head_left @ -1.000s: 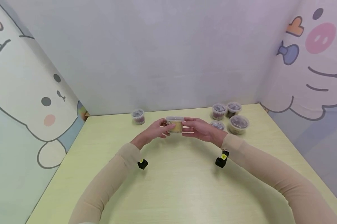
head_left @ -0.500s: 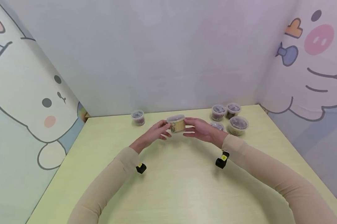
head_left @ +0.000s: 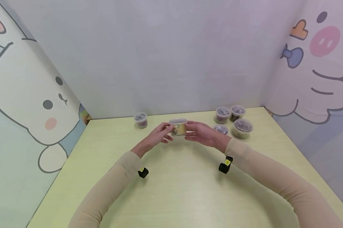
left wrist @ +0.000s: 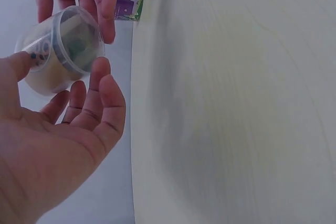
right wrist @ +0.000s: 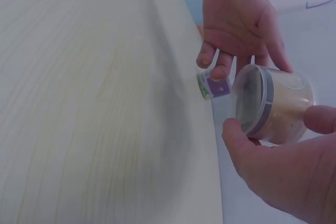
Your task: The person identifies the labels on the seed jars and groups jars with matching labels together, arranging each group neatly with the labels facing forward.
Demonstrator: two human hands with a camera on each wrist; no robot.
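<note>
Holding tub (head_left: 178,128), clustered tubs (head_left: 242,129) right, cup (head_left: 141,120) left

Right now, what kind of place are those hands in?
Probably a small indoor booth, maybe for play: there's a pale yellow table, a plain back wall, and a cartoon pig and white cartoon animal on the sides.

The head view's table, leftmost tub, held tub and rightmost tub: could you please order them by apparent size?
1. Table
2. Rightmost tub
3. Held tub
4. Leftmost tub, though it stands farther back
</note>
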